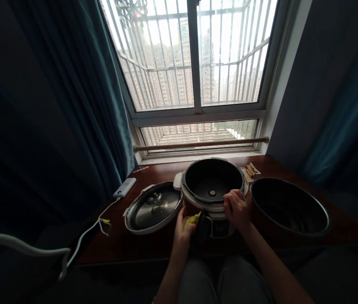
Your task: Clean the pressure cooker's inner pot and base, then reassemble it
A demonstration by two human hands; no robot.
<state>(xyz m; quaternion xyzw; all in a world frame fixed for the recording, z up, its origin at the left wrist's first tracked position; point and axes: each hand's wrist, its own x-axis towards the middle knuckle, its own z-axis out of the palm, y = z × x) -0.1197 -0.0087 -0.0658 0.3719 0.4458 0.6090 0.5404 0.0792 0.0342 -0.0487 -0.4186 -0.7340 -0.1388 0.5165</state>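
Observation:
An open electric pressure cooker (212,185) stands on the dark wooden table (153,245) before the window. Its empty cavity faces up. My left hand (183,228) is closed on a yellow cloth (193,219) pressed against the cooker's front left side, beside a dark knob. My right hand (236,207) rests on the cooker's front rim with its fingers curled over the edge. The cooker's lid (153,207) lies upside down on the table just to the left.
A dark inner pot (289,207) sits to the right of the cooker. A white power adapter (124,187) with a white cable (87,232) lies at the table's left. Small wooden pieces (250,170) lie behind the cooker. Blue curtains flank the barred window.

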